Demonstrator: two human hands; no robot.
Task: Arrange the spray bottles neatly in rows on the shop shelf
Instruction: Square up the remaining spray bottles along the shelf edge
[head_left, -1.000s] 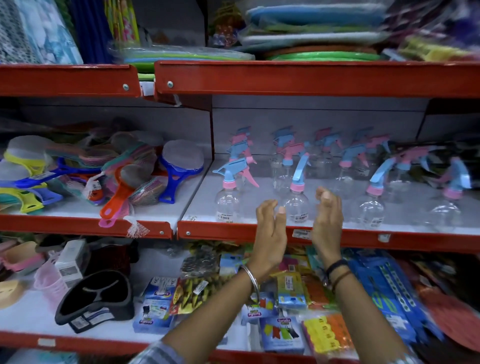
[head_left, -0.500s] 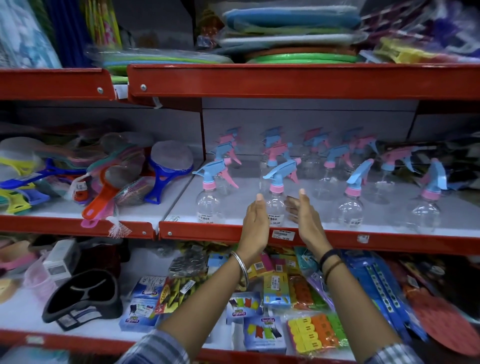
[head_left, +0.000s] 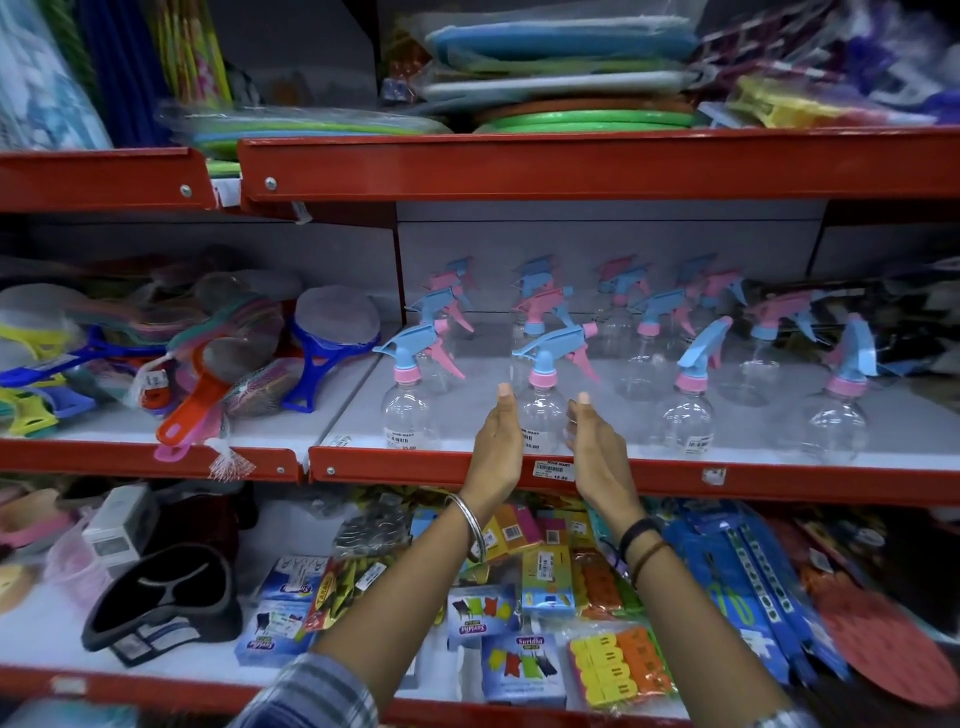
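Clear spray bottles with blue and pink trigger heads stand in rows on the white middle shelf (head_left: 597, 470). The second bottle of the front row (head_left: 543, 410) stands upright near the red front edge, its blue nozzle pointing left. My left hand (head_left: 498, 441) and my right hand (head_left: 597, 452) flank this bottle, palms facing each other, fingers straight and pointing up. Both palms are close to its sides; I cannot tell whether they touch it. The front-left bottle (head_left: 408, 410) and two front bottles to the right (head_left: 685, 415) (head_left: 839, 421) stand apart from my hands.
Colourful strainers and scrubbers (head_left: 208, 364) fill the shelf section to the left. A red upper shelf (head_left: 571, 161) carrying flat packs overhangs the bottles. Below are packets of clothes pegs (head_left: 519, 665) and a black tray (head_left: 161, 608).
Both hands have dropped lower and come closer together around the second front bottle. Its nozzle, which earlier stood more upright, now points left. The view has shifted slightly.
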